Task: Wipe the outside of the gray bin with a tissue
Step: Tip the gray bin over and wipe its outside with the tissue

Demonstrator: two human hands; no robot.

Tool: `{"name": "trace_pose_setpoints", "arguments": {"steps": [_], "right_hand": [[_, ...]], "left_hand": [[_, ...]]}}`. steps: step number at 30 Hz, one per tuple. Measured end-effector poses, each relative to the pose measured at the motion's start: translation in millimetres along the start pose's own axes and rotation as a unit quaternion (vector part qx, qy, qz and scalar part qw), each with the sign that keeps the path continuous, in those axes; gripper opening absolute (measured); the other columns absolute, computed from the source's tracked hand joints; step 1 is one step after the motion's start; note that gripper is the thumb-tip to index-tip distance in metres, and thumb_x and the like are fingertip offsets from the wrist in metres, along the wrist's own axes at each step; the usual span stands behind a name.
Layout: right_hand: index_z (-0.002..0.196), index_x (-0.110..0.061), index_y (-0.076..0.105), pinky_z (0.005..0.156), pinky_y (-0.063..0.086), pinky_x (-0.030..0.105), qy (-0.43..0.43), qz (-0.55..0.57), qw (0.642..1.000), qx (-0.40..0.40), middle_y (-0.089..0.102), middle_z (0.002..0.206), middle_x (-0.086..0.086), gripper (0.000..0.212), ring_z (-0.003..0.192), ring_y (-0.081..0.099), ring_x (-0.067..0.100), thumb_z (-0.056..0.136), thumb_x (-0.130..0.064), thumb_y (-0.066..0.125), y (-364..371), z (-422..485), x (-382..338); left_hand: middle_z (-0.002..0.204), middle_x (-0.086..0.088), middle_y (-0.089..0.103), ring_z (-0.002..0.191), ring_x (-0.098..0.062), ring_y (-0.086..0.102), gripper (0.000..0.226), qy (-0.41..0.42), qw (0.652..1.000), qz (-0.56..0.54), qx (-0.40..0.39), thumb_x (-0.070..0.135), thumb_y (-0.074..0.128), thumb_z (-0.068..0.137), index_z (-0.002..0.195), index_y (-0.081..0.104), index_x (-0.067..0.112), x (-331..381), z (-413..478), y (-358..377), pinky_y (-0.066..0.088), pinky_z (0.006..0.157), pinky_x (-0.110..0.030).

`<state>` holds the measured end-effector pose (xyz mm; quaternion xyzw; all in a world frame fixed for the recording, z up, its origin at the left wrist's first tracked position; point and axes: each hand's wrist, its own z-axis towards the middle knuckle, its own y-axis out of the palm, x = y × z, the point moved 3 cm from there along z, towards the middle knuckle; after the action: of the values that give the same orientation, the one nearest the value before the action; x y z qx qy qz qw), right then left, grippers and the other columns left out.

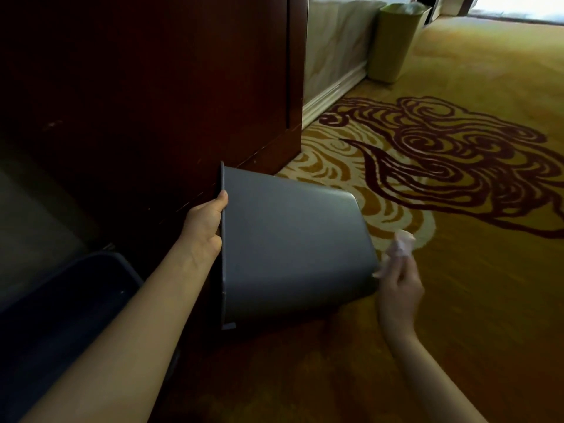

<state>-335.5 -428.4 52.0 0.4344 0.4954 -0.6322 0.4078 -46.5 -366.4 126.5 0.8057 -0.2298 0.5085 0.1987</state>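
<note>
The gray bin point(290, 242) is tipped on its side above the carpet, its open rim to the left and its base to the right. My left hand point(206, 227) grips the rim, thumb on the outside, fingers hidden inside. My right hand point(398, 291) holds a crumpled white tissue point(399, 248) against the bin's base edge at the right. The bin's inside is hidden from view.
A dark wooden cabinet point(152, 102) stands right behind the bin. A dark blue bin point(61, 315) sits at the lower left. A green bin point(393, 41) stands by the white wall at the top. Patterned yellow carpet point(473, 209) spreads to the right.
</note>
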Motion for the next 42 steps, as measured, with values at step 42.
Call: {"name": "trace_pose_setpoints", "arguments": {"steps": [42], "right_hand": [[0.132,-0.016,0.046,0.109,0.03,0.043,-0.208,-0.227,0.95,-0.058,0.054,0.134,0.004,0.037,0.129,0.038,0.02,0.099,-0.024,0.03,50.8,64.9,-56.5]], "left_hand": [[0.11,0.001,0.071,0.106,-0.017,0.064,0.036,0.118,0.947,0.064,-0.292,0.043,0.059,0.079,0.108,0.068,0.023,-1.5,8.5,-36.0,0.053,0.079,-0.029]]}}
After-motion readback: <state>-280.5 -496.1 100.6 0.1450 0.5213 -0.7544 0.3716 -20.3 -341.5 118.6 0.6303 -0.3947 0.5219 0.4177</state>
